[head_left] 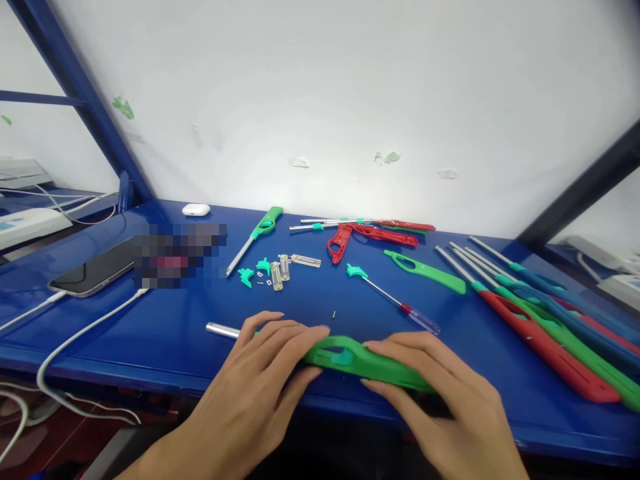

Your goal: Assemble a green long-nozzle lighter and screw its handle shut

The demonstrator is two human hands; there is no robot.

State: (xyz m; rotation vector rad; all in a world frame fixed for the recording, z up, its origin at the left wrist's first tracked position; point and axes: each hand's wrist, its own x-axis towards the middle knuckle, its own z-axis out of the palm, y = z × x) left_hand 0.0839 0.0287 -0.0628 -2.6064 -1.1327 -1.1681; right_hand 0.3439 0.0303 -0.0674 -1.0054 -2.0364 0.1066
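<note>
Both hands grip a green long-nosed gas lighter (370,363) above the table's front edge. My left hand (265,373) is closed around the end nearer the metal nozzle, which sticks out to the left. My right hand (435,387) pinches the handle between thumb and fingers, hiding its far end. A teal trigger (343,358) shows in the opening between the hands. Beyond them lie a small screw (334,315), a screwdriver (420,319) with a clear and red handle, and a loose teal trigger (357,270) touching its tip.
Clear fuel tanks (285,267) and teal triggers (246,277) lie mid-table. Behind are a green lighter (267,221), red shell halves (385,235) and a green half (435,275). Several lighters, one red (545,340), lie right. A phone (95,267) with cables and an earbud case (196,210) are left.
</note>
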